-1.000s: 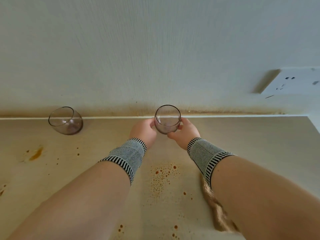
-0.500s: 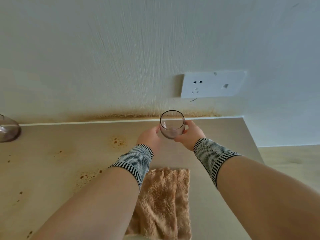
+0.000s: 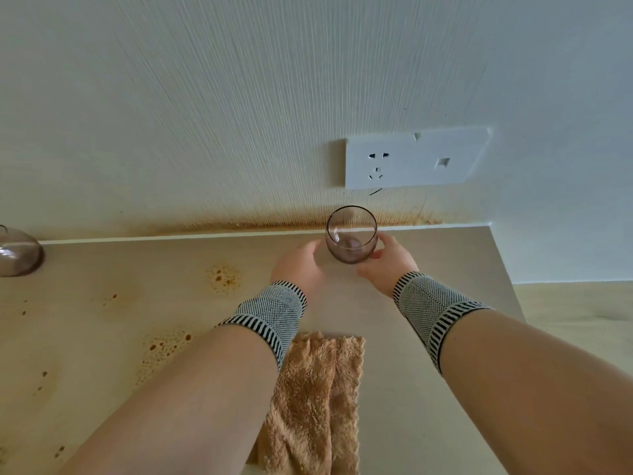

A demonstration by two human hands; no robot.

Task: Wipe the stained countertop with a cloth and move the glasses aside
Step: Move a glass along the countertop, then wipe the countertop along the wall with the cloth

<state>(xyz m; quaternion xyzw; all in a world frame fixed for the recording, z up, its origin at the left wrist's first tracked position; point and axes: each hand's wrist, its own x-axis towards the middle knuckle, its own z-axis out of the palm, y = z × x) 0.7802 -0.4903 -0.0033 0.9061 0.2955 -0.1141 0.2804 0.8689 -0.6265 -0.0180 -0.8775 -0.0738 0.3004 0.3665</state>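
Observation:
A clear tinted glass [image 3: 351, 240] stands on the beige countertop [image 3: 428, 269] against the back wall, below the socket. My right hand [image 3: 388, 265] holds its right side, thumb and fingers on the glass. Just left of the glass, my left hand [image 3: 301, 267] has its fingers spread, with a thin gap between them. A second glass [image 3: 17, 253] is at the far left edge of view by the wall. A tan fluffy cloth [image 3: 315, 399] lies folded on the counter under my left forearm. Brown stain spots [image 3: 222, 277] and more brown spots [image 3: 164, 347] mark the counter's left half.
A white wall socket [image 3: 411, 161] sits just above the glass. A brown stain band [image 3: 257, 222] runs along the wall's base. The counter's right edge [image 3: 507, 279] is close to my right wrist, with wooden floor [image 3: 579, 310] beyond it.
Both hands carried the glass to the right along the wall, to below the socket. It now rests on the counter, and my left hand has come off it.

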